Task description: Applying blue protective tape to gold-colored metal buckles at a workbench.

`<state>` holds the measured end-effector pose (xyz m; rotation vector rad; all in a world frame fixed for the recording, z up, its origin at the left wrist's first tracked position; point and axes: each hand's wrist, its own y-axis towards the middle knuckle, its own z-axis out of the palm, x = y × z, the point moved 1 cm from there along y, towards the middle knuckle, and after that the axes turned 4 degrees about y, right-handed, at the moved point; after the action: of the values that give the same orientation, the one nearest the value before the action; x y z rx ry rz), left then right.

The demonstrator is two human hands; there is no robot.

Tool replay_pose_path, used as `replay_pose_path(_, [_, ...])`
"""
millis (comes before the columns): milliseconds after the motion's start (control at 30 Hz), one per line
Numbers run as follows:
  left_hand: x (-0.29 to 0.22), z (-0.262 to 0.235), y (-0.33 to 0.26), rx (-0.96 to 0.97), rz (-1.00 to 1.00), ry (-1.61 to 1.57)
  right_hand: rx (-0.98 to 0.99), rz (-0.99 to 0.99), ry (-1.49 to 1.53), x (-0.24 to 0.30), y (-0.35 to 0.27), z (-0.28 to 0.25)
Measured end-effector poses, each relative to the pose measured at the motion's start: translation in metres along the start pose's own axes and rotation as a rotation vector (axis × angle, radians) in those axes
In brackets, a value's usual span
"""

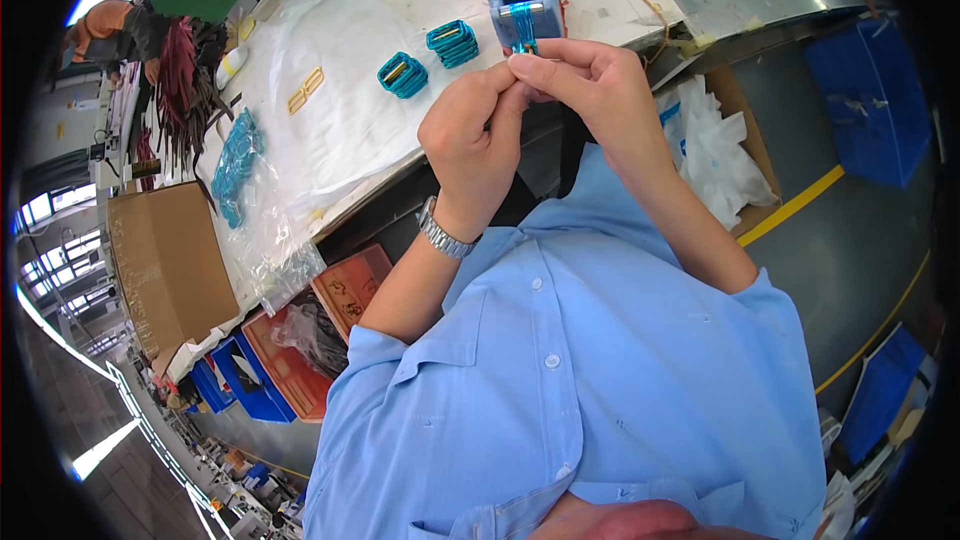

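Observation:
Both my hands meet at the table's front edge, just in front of a grey-blue tape dispenser (548, 25). Between their fingertips is a small bundle of shiny teal strips (522, 30), partly hidden by the fingers. My left hand (468, 125), with a metal watch on its wrist, is closed with the thumb and forefinger pressed at the bundle's lower end. My right hand (600, 90) pinches the same spot from the right. To the left lie two teal-banded stacks of buckles, a nearer stack (402, 75) and a farther stack (452, 43). Gold buckles (305, 90) lie farther left on white sheeting.
A clear bag of teal pieces (235, 170) lies at the table's left end, beside a cardboard box (175, 270). Red bins (290, 365) and blue bins (250, 380) stand below. White plastic bags (715, 155) fill a box at right. Another person (105, 30) is at far left.

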<state>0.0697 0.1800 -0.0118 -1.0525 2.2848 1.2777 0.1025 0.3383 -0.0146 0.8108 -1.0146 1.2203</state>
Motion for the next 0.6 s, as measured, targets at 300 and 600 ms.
replay_pose_path(300, [0.002, 0.001, 0.016, 0.205, -0.277, -0.279, -0.024, -0.026, -0.136, -0.025, 0.010, -0.007])
replay_pose_path(600, [0.022, -0.002, 0.052, 0.417, -0.586, -0.587, 0.027, 0.098, -0.137, -0.023, 0.018, -0.021])
